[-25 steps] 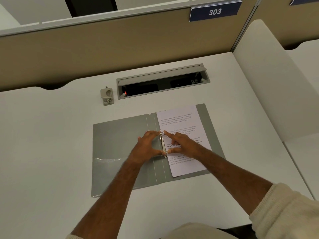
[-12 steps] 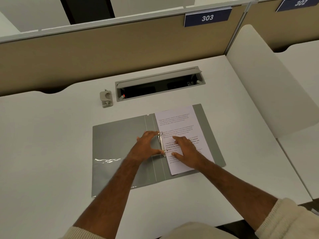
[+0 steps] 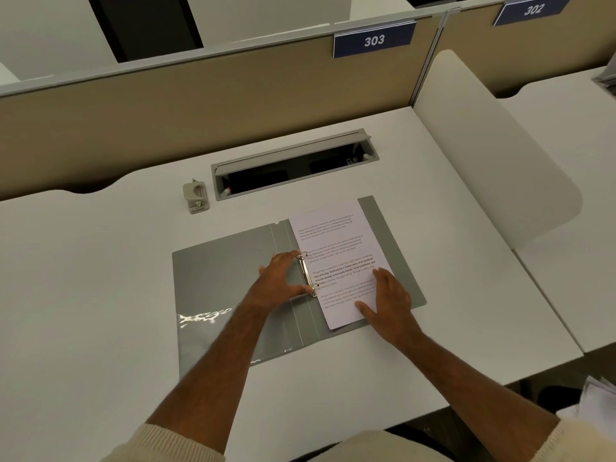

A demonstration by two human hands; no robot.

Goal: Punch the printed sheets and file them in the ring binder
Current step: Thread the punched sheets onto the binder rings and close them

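On the white desk, near centre, the grey ring binder lies open flat, and the printed sheets sit on its right half with their left edge at the two-ring mechanism. Punching looks done: the sheets appear threaded on the rings, and the small hole punch stands untouched, well apart at far left of the binder. Can't tell if the rings are fully snapped closed. Left hand spans the mechanism, index finger at the far ring, thumb at the near ring, seemingly pinching it. Right hand lies flat and relaxed on the lower right of the sheets, pressing them down, gripping nothing. Likely left: confirm rings closed, fold the cover over. Binder holds only this thin stack; the left inside cover has a clear pocket, contents not visible. The cable box recessed in the far desk stands open, dark inside, with sockets barely readable.
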